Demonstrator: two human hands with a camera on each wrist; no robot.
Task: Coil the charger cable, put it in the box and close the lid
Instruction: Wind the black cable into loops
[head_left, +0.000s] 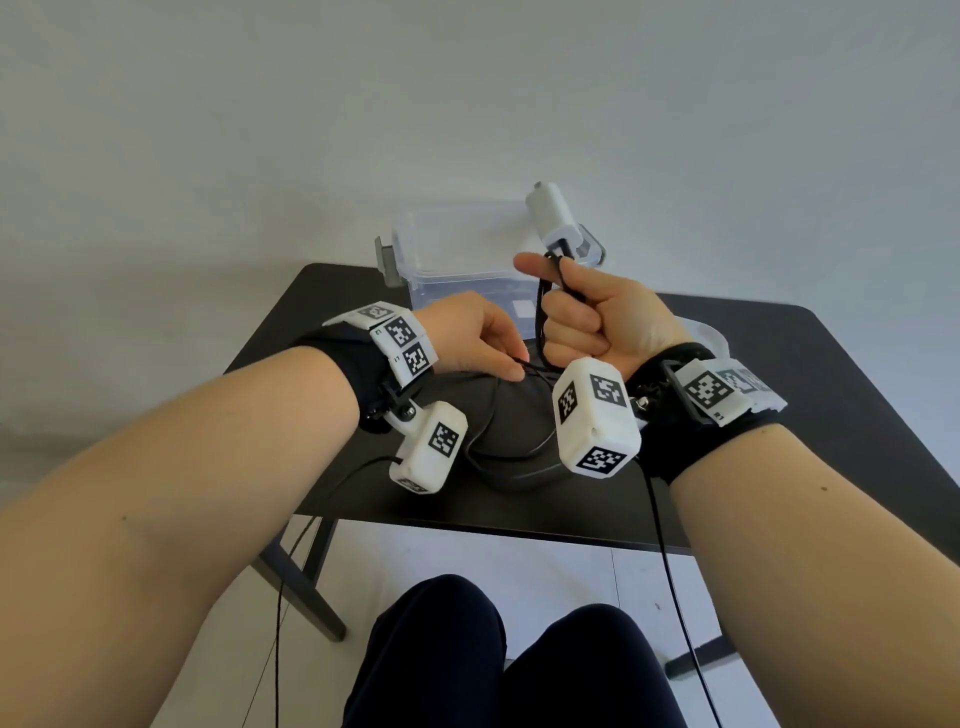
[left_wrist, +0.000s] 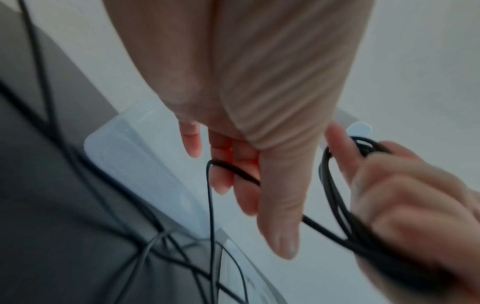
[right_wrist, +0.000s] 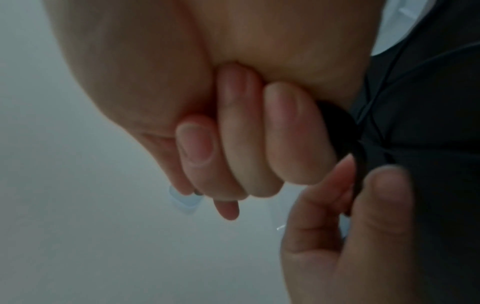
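Step in hand: the person is coiling the charger cable (head_left: 540, 317); by my reading the winding is partway through, with nothing yet in the box (head_left: 457, 260).
Right hand (head_left: 597, 317): it is curling into a fist round several gathered loops, with the white charger plug (head_left: 553, 213) sticking up just above the thumb.
Left hand (head_left: 475, 332): it is sitting just beside the right hand, slightly lower; the thumb and fingers are pinching one strand and feeding it toward the bundle.
Coil, left wrist view: the loops (left_wrist: 337, 185) are hanging from the right fist, and the single strand is running from them across the left fingers (left_wrist: 244, 164).
Slack: the loose cable (head_left: 498, 447) is lying on the dark table (head_left: 831, 389) below both hands, crossing over itself.
Box: it is standing open beyond the hands, near the table's far edge.
Lid (head_left: 709, 332): a pale clear edge is showing behind the right wrist; I take it to be the lid, though most is hidden.
Next move: it is calling for another turn laid over the right hand without snagging the crossed slack.
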